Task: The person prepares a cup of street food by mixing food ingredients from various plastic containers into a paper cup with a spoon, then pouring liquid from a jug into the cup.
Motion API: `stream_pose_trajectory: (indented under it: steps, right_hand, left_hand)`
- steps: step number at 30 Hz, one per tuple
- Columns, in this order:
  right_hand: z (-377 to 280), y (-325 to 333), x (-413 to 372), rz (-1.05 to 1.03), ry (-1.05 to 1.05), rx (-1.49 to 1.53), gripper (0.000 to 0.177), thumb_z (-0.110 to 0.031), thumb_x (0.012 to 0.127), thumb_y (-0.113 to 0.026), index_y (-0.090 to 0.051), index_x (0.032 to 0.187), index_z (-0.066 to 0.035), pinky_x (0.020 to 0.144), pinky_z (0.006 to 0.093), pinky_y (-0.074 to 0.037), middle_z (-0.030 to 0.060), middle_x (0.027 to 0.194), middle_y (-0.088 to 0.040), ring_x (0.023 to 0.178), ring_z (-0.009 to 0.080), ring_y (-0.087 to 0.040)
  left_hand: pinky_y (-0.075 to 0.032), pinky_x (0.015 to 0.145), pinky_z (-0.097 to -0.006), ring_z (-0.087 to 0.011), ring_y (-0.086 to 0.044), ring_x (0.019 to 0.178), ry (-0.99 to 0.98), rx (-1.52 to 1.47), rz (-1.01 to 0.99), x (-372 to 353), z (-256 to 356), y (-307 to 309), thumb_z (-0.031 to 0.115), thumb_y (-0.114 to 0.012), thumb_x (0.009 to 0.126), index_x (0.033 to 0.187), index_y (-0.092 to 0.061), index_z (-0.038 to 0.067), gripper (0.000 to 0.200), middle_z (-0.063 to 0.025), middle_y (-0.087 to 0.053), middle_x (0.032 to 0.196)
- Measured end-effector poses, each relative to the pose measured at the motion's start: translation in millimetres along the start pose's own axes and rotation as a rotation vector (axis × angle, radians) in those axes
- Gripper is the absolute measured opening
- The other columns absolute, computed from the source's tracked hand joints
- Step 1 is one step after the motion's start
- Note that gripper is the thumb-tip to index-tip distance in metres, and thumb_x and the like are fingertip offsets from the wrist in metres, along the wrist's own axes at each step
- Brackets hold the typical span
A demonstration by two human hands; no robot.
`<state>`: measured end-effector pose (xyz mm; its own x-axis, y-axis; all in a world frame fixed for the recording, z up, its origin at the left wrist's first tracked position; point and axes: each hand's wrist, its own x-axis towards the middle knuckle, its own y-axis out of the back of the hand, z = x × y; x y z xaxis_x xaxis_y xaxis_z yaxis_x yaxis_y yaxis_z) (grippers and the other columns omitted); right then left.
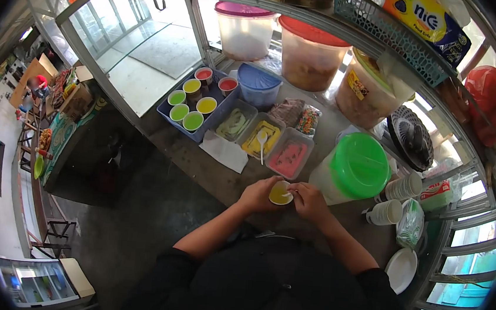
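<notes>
Near the counter's front edge, my left hand (pixel 257 196) is wrapped round a small paper cup (pixel 280 194) with yellow contents. My right hand (pixel 311 203) pinches a small white spoon (pixel 288 193) whose lower end is at the cup's mouth. Just beyond stand three clear tubs: one with pink contents (pixel 290 154), one with yellow contents (pixel 255 144) and another white spoon (pixel 262 140) in it, and one with pale green contents (pixel 235 122). To the left, a blue-grey tray (pixel 164 111) bears several cups of green, yellow and red contents. A white paper sheet (pixel 226 152) lies before the tubs.
A large tub with a green lid (pixel 361 165) stands right of my hands, near stacked paper cups (pixel 386 212) and a white plate (pixel 401 271). Lidded buckets (pixel 311 54) line the back. Glass panes frame the counter; a person (pixel 39 86) is far left.
</notes>
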<state>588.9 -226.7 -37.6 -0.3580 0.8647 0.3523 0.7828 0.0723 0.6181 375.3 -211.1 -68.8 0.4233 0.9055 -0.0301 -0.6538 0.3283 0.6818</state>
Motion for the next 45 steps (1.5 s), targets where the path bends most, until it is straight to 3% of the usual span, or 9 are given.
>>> stream_pose_trajectory:
  steps: [3, 9, 12, 21, 24, 30, 36, 42, 45]
  right_hand:
    - [-12.6, -4.2, 0.0, -0.051, -0.095, 0.086, 0.012, -0.006, 0.091, -0.064, -0.069, 0.102, -0.007, 0.076, 0.0449, -0.055, 0.0154, 0.095, -0.071, 0.085, 0.0376, -0.069]
    - [-11.2, 4.7, 15.6, -0.051, 0.039, -0.073, 0.013, -0.006, 0.091, -0.064, -0.069, 0.103, -0.006, 0.076, 0.0462, -0.056, 0.0164, 0.096, -0.07, 0.086, 0.0386, -0.069]
    - [-14.2, -0.4, 12.6, -0.075, -0.039, -0.003, 0.015, -0.005, 0.09, -0.064, -0.069, 0.104, -0.006, 0.076, 0.0466, -0.055, 0.0162, 0.095, -0.069, 0.087, 0.0386, -0.069]
    - [-5.7, 0.1, 18.9, -0.075, 0.158, -0.135, 0.018, -0.006, 0.087, -0.065, -0.07, 0.105, -0.007, 0.076, 0.0469, -0.055, 0.0164, 0.095, -0.069, 0.086, 0.0387, -0.068]
    - [-9.6, -9.0, 10.7, -0.095, 0.005, 0.056, 0.019, -0.006, 0.086, -0.064, -0.07, 0.104, -0.007, 0.076, 0.0473, -0.054, 0.016, 0.096, -0.069, 0.086, 0.0384, -0.068]
    - [-5.9, -0.6, 11.1, -0.048, 0.071, -0.055, 0.013, -0.005, 0.09, -0.065, -0.07, 0.102, -0.006, 0.071, 0.0442, -0.055, 0.0148, 0.092, -0.069, 0.081, 0.0363, -0.068]
    - [-10.8, -5.4, 6.1, -0.05, -0.027, 0.079, 0.014, -0.01, 0.092, -0.063, -0.07, 0.103, -0.006, 0.075, 0.0476, -0.055, 0.0152, 0.095, -0.069, 0.085, 0.0374, -0.068]
    - [-11.2, 2.0, 13.6, -0.11, 0.124, -0.134, 0.015, -0.01, 0.091, -0.063, -0.07, 0.104, -0.006, 0.079, 0.0474, -0.055, 0.0157, 0.096, -0.069, 0.087, 0.038, -0.068]
    - [-15.6, -3.1, 13.1, -0.084, -0.008, -0.005, 0.016, -0.008, 0.09, -0.063, -0.07, 0.104, -0.005, 0.08, 0.0466, -0.055, 0.0159, 0.096, -0.069, 0.088, 0.0377, -0.068]
  left_hand:
    - [-0.053, 0.093, -0.0472, -0.0366, -0.064, 0.114, -0.005, 0.03, -0.018, 4.5, -0.6, 2.3, 0.045, -0.086, 0.07, 0.139, -0.05, 0.017, 0.083, -0.0164, -0.067, 0.121]
    - [-0.053, 0.095, -0.0466, -0.0378, -0.063, 0.117, -0.004, 0.04, -0.037, 13.0, -5.0, 5.7, 0.041, -0.088, 0.068, 0.139, -0.049, 0.015, 0.086, -0.0174, -0.066, 0.125]
    - [-0.052, 0.094, -0.0469, -0.0387, -0.063, 0.116, -0.021, 0.004, -0.042, 14.2, -6.7, 6.4, 0.041, -0.089, 0.067, 0.139, -0.05, 0.014, 0.086, -0.0184, -0.066, 0.125]
    - [-0.053, 0.093, -0.0469, -0.0397, -0.063, 0.115, -0.042, 0.002, -0.098, 13.8, 3.1, 18.8, 0.05, -0.085, 0.068, 0.138, -0.049, 0.014, 0.086, -0.0194, -0.066, 0.125]
    - [-0.052, 0.095, -0.0469, -0.0389, -0.062, 0.117, -0.016, -0.026, -0.11, 16.8, -5.0, 13.1, 0.053, -0.082, 0.07, 0.14, -0.048, 0.016, 0.087, -0.0184, -0.065, 0.128]
    - [-0.052, 0.096, -0.0462, -0.0387, -0.062, 0.119, -0.032, -0.042, -0.134, 16.9, -2.8, 16.3, 0.055, -0.082, 0.069, 0.138, -0.049, 0.015, 0.086, -0.0187, -0.064, 0.129]
    - [-0.051, 0.096, -0.0446, -0.0385, -0.062, 0.119, -0.022, -0.07, -0.127, 16.2, 1.0, 16.8, 0.048, -0.085, 0.069, 0.139, -0.05, 0.013, 0.086, -0.0194, -0.064, 0.128]
    - [-0.052, 0.095, -0.045, -0.0387, -0.063, 0.117, -0.078, -0.05, -0.081, 20.1, -5.1, 15.5, 0.045, -0.086, 0.069, 0.137, -0.051, 0.013, 0.083, -0.0184, -0.065, 0.126]
    - [-0.052, 0.094, -0.0455, -0.0393, -0.063, 0.116, -0.067, -0.057, -0.078, 14.1, -6.4, 10.5, 0.044, -0.087, 0.068, 0.136, -0.051, 0.012, 0.084, -0.0183, -0.065, 0.126]
